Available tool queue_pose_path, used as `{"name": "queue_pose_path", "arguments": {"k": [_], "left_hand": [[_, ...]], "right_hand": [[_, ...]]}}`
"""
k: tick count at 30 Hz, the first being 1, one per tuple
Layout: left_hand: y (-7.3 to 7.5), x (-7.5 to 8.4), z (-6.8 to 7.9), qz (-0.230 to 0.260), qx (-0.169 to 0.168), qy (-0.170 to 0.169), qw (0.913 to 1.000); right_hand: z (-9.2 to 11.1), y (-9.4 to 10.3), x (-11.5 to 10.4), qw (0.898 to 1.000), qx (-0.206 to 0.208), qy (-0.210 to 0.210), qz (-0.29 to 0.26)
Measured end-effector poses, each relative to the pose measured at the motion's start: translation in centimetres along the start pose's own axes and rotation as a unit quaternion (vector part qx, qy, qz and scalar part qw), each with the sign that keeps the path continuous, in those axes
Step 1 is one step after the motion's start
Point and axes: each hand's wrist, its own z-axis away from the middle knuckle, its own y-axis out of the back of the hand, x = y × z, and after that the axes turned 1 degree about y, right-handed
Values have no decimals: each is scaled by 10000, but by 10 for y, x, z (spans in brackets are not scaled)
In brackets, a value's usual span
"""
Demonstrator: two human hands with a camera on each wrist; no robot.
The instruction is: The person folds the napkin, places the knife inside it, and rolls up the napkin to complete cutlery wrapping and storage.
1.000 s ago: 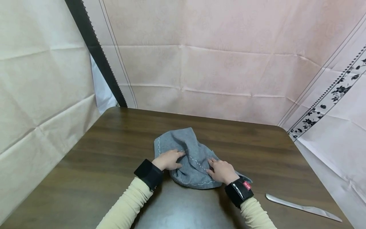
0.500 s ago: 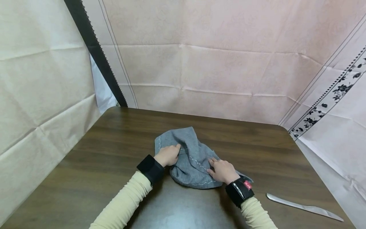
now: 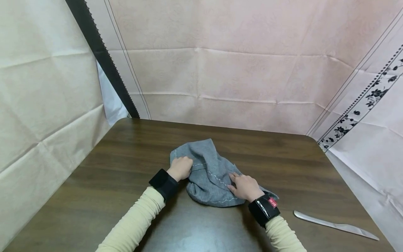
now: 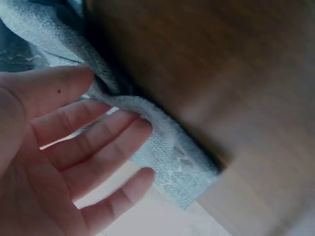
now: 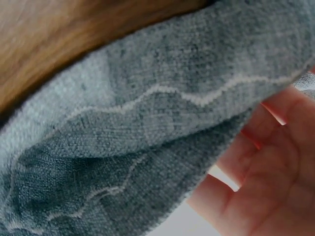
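Observation:
A crumpled blue-grey cloth [image 3: 209, 175] with a wavy white stitched line lies on the brown wooden table [image 3: 94, 196]. My left hand [image 3: 181, 168] is at its left side. In the left wrist view, the left fingers [image 4: 106, 147] are slightly bent, their tips against a fold of the cloth [image 4: 170, 152], with the thumb close by. On the cloth's right part rests my right hand [image 3: 245, 187], thumb and fingers apart. The right wrist view shows folds of the cloth [image 5: 162, 113] hiding the ends of the right fingers [image 5: 238, 157].
A silver table knife [image 3: 335, 225] lies at the table's right, beyond my right wrist. Pale fabric sheets [image 3: 226, 77] hang behind the table and at both sides. Each wrist wears a black band [image 3: 163, 185].
My left hand has shifted slightly left and away from me, its fingers turning from lying across the cloth to pointing downward. The right hand and the cloth stay nearly the same.

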Motion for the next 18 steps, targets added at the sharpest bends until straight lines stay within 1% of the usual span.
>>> {"name": "queue_pose_path", "arguments": {"k": [5, 9, 13, 18], "left_hand": [[-1, -4, -1, -85, 7, -171, 9998], [-2, -13, -3, -178, 67, -209, 9996], [-1, -27, -2, -341, 155, -123, 9992], [4, -43, 4, -447, 152, 28, 9989]], "right_hand": [[-1, 0, 1, 10000, 30, 41, -31], [1, 0, 2, 10000, 1, -41, -81], [2, 1, 3, 9999, 3, -100, -139], [3, 1, 4, 9999, 57, -53, -116]]}}
